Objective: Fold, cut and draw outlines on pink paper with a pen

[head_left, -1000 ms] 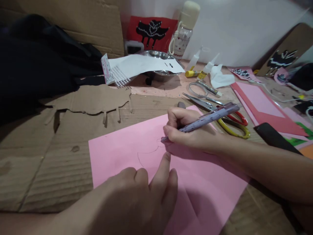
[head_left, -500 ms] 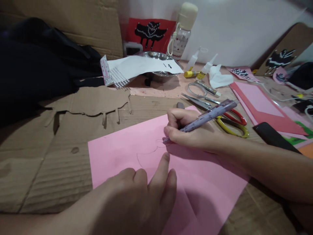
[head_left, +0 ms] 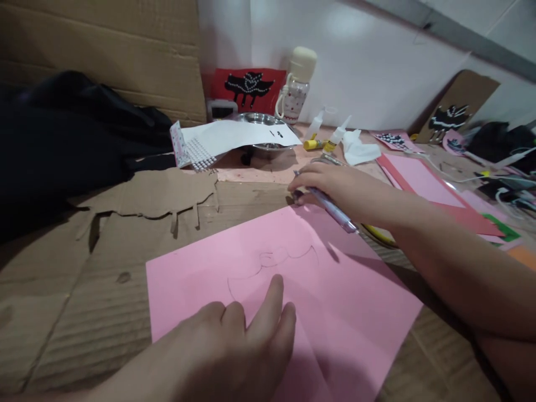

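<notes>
Pink paper lies on the brown cardboard, with a thin pencil-like outline drawn near its middle. My left hand rests on the paper below the outline, index finger stretched out and the others slightly bent, holding nothing. Beyond the paper's far edge, my right hand holds a purple pen, which points back toward me. The fingertips of that hand are at a small dark eraser-like lump. Scissors with yellow handles are mostly hidden under the right hand and forearm.
Behind are a steel bowl under white paper, a bottle, glue bottles and a tissue. Red and pink sheets lie right. Dark cloth and torn cardboard are at left.
My right hand has left the drawing and reached up and away to the lump, the pen swung round in its grip. My left hand stays on the paper. The view has tilted up.
</notes>
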A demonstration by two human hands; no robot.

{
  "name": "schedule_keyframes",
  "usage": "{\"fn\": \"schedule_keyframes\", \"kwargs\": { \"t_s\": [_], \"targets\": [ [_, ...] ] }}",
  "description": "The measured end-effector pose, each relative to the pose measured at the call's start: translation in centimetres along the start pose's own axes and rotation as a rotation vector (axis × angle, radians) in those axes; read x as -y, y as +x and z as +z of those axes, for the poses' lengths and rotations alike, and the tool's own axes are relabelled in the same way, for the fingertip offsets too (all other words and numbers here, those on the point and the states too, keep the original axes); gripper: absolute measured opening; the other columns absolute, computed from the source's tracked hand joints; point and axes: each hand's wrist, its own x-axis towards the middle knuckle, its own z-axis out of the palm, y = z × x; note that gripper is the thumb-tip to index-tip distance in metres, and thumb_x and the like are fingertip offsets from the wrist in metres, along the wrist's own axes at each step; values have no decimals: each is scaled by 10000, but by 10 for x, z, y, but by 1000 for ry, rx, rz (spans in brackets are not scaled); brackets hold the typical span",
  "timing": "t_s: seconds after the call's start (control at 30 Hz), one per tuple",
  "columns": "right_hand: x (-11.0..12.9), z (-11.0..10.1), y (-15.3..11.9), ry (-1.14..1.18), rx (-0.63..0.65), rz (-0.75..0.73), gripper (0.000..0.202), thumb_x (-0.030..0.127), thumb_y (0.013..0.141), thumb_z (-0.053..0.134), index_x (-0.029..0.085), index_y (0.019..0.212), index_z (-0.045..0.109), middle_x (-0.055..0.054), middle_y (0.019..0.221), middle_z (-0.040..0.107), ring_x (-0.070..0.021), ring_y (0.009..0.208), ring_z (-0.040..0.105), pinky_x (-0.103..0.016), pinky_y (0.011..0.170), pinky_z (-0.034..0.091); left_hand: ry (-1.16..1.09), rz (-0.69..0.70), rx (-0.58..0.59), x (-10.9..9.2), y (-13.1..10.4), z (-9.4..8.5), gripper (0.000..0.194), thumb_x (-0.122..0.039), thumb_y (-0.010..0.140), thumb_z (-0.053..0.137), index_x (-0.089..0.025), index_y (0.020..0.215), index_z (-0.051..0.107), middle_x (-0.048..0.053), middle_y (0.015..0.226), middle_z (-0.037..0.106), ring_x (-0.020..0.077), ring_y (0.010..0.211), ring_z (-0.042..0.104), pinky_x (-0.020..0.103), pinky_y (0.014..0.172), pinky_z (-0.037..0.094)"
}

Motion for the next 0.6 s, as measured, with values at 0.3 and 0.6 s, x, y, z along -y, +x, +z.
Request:
{"fn": "schedule_keyframes", "kwargs": {
  "t_s": [0.3,0.6],
  "targets": [
    [23,2,-3,164,-74,-130,40,257,956,718,223,971,735,-46,967,711,-222,887,647,-334,785,460,1,9,-2,6,2,-18,497,-293,953,625,-175,1434,665,179,1582,631,156,602,686,343,449,418],
    [82,9,-21,254,164,-180,189,164,1057,582,256,1128,732,-14,1030,701,-162,808,646,-290,756,456,5,-69,-59,-3,7,-10,429,-283,1048,464,-190,1436,622,156,1312,764,178,574,654,386,453,347]
  ]
}}
